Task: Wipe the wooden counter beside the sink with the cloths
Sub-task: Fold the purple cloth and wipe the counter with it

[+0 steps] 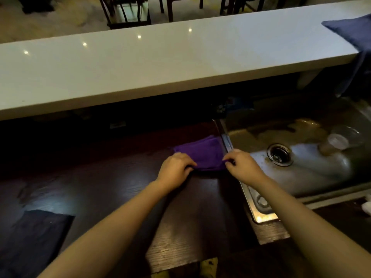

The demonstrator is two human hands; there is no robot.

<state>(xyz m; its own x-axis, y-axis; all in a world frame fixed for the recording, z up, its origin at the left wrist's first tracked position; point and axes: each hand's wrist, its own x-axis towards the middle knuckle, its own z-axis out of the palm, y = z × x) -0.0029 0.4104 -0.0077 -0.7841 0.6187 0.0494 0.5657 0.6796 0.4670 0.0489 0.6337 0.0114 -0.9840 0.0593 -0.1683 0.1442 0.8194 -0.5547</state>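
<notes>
A purple cloth [202, 152] lies folded on the dark wooden counter [112, 183], right against the left rim of the steel sink [305, 163]. My left hand [174, 168] pinches the cloth's near left corner. My right hand [242, 165] pinches its near right corner, over the sink's rim. A dark blue cloth [34, 235] lies flat on the counter at the near left. Another blue cloth [353, 33] hangs over the far right end of the white bar top.
A raised white bar top [160, 63] runs across the back, overhanging the counter. Inside the sink lies a clear plastic cup [339, 141] near the drain [279, 154]. Chairs stand beyond the bar. The counter's near edge is just below my forearms.
</notes>
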